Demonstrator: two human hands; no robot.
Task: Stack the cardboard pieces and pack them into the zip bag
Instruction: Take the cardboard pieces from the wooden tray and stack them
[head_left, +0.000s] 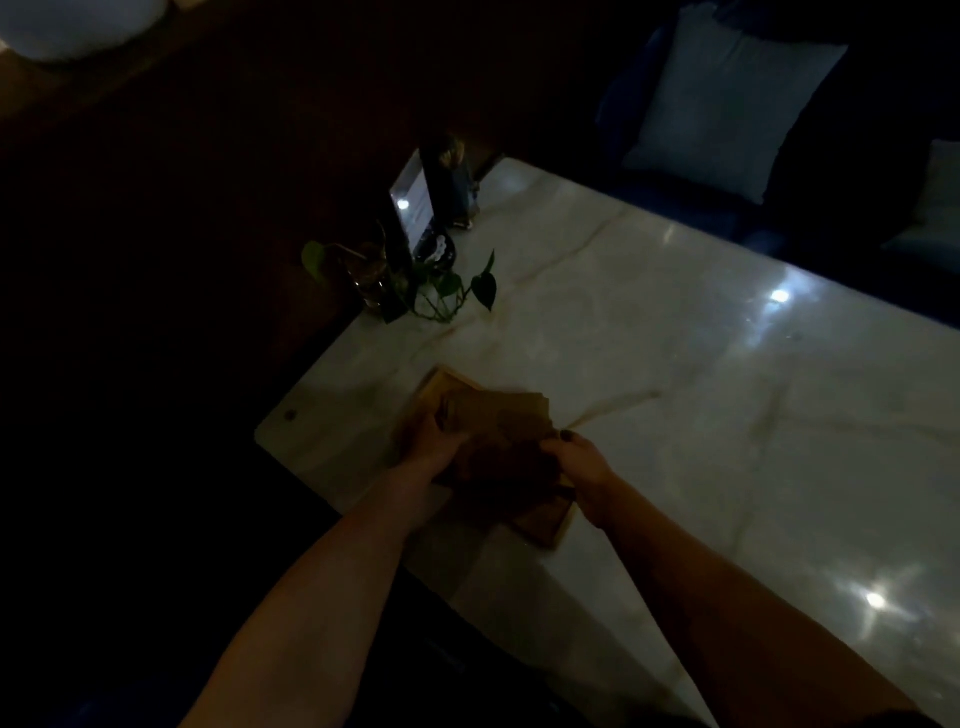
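Two hands gather a stack of cardboard pieces over a wooden tray on the dim bench.

The brown cardboard pieces (498, 431), too dark and overlapped to count, lie fanned between the left hand (434, 447) and the right hand (576, 460); each hand's fingers curl onto an edge of the stack. One wooden tray (545, 530) sits beneath, partly hidden. Beyond the hands, on the pale marble bench (701, 389), stand one leafy plant (457, 286) and one sign holder (413, 202).
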